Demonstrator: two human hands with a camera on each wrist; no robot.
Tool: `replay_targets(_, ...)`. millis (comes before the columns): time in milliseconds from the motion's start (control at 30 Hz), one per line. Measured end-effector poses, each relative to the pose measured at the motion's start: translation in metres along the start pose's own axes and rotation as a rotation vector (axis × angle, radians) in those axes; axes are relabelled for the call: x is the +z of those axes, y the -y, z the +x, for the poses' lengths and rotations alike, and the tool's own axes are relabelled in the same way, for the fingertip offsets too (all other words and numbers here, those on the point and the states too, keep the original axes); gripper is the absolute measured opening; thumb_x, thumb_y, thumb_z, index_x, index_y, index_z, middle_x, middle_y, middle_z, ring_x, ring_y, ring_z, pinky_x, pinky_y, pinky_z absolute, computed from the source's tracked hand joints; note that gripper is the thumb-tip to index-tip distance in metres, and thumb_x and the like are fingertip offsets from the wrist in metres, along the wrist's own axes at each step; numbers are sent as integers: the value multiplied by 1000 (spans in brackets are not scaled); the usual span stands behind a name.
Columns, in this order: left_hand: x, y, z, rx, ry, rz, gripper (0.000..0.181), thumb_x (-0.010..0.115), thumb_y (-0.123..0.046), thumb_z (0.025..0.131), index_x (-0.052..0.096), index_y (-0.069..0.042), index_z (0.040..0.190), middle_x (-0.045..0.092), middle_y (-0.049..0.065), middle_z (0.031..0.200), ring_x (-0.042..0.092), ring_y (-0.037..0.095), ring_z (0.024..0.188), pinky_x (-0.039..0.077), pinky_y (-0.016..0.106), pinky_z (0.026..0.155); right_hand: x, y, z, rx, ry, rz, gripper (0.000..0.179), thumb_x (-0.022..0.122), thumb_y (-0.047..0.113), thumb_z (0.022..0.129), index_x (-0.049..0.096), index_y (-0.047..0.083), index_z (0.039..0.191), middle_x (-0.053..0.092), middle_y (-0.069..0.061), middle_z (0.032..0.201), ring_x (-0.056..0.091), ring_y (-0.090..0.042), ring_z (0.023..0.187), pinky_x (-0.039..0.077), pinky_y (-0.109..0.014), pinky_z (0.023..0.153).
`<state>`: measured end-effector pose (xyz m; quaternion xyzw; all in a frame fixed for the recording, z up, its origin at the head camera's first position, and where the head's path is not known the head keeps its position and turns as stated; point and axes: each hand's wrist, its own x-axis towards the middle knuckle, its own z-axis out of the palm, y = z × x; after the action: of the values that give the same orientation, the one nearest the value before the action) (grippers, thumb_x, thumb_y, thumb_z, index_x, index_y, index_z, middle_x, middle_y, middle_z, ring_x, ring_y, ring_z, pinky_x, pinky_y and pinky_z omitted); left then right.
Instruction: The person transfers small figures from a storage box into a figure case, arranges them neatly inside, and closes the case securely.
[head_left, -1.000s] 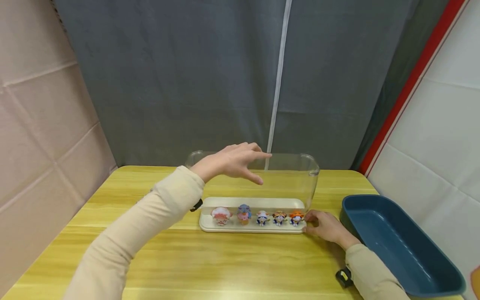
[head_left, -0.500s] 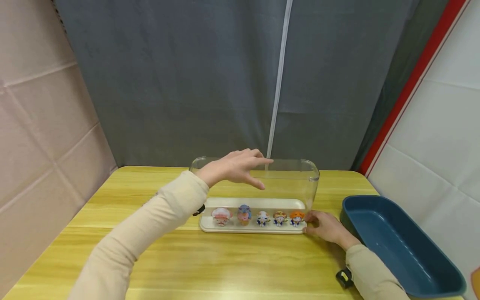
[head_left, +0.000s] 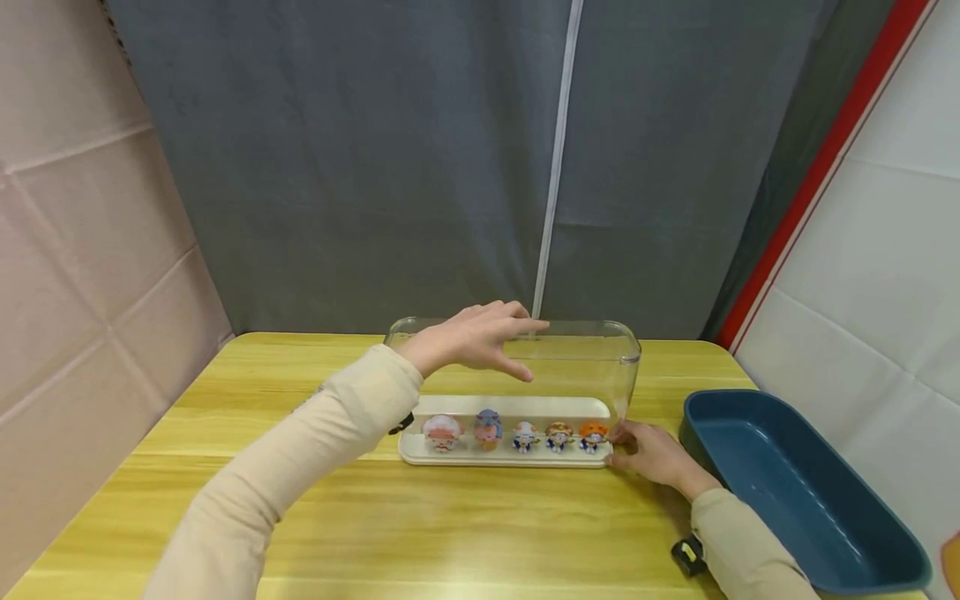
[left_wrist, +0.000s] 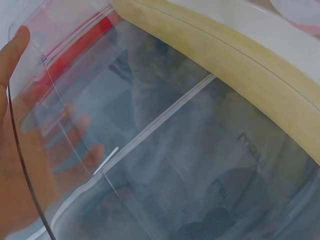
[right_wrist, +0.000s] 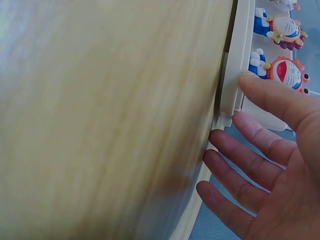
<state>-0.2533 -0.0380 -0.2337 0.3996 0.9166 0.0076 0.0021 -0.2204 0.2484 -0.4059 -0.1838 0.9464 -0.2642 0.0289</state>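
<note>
A long white base on the yellow table carries a row of several small cartoon figures, from a pink one to an orange one. Behind them a clear cover stands tilted up. My left hand holds its upper edge, thumb below and fingers on top. In the left wrist view the left hand lies against the clear cover, its fingers showing through the plastic. My right hand touches the base's right end. In the right wrist view the thumb of the right hand rests on the base beside the orange figure.
A dark blue oblong tray sits at the table's right edge, close to my right forearm. A grey curtain hangs behind the table, with a pinkish wall on the left.
My left hand and the clear cover have sunk a little and shifted slightly right. The right hand and the base have stayed put.
</note>
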Motion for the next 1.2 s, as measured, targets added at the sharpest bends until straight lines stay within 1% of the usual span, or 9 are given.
replay_targets(267,3,0,2,-7,5,5,74,57,-59,74,34,-26,136,41,-2,120,40,10,91,36,25,68,0,-2,3,-3,2,-14,24,72,22,73,58,10,89,60,0,86,56,-20,82,46,-39,73)
replay_targets(567,12,1,5,-13,12,-25,73,59,-55,75,34,-26,136,40,-2,121,40,11,93,35,27,71,0,-2,3,-17,-3,-27,24,72,22,73,58,10,87,59,0,84,55,-20,80,46,-39,71)
replay_targets(733,16,2,7,-21,14,-21,73,58,-57,75,33,-27,137,40,-3,123,39,10,96,35,26,72,0,-2,3,-25,-7,-31,23,72,22,73,57,11,86,59,0,84,55,-20,79,45,-38,70)
replay_targets(933,21,2,7,-13,18,-41,73,58,-56,75,33,-25,137,40,-1,122,40,12,97,35,28,72,-1,-2,3,-29,-7,-30,22,72,22,73,57,12,85,59,1,83,55,-19,78,45,-37,70)
replay_targets(1100,28,1,7,-7,16,-22,74,59,-57,74,33,-25,137,40,-2,122,40,12,96,35,27,71,0,-2,2,-28,-4,-33,23,73,23,72,57,11,85,58,1,84,55,-19,78,45,-37,70)
replay_targets(1200,32,0,7,-5,14,-10,75,59,-57,74,32,-25,137,40,-1,123,40,12,99,36,27,73,0,-2,2,-19,-7,-31,23,73,23,72,57,12,86,58,1,84,55,-19,79,45,-37,70)
